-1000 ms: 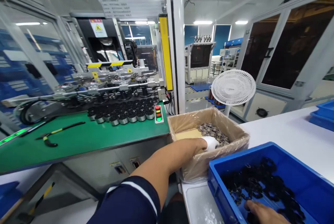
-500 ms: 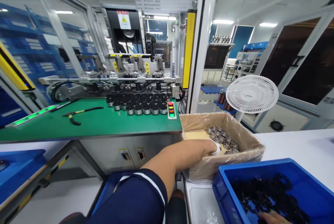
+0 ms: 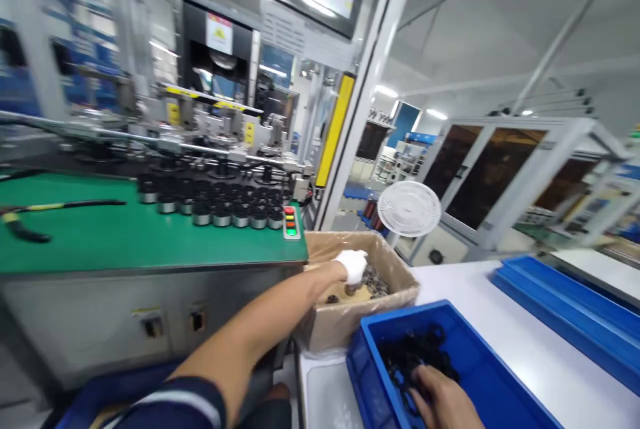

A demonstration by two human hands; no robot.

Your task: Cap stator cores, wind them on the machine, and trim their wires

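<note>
My left hand [image 3: 351,263], in a white glove, is over the open cardboard box [image 3: 330,322] lined with plastic. Its fingers curl down above the small metal parts [image 3: 373,280] heaped in the box; motion blur hides whether anything is in them. My right hand [image 3: 443,401] is inside the blue plastic bin [image 3: 505,375] near me, fingers bent and dug into the pile of black ring parts [image 3: 413,357]. The bin stands on the white table [image 3: 470,295], touching the box's near side.
To the left is a green-topped machine bench [image 3: 100,242] with rows of black-and-silver round parts [image 3: 210,205], pliers [image 3: 30,219] and a button box [image 3: 291,222]. A white fan [image 3: 409,209] stands behind the box. Stacked blue trays [image 3: 570,312] lie at the right.
The view has swung left and up. My left hand has risen a little over the parts in the box. My right hand has pushed further into the black rings.
</note>
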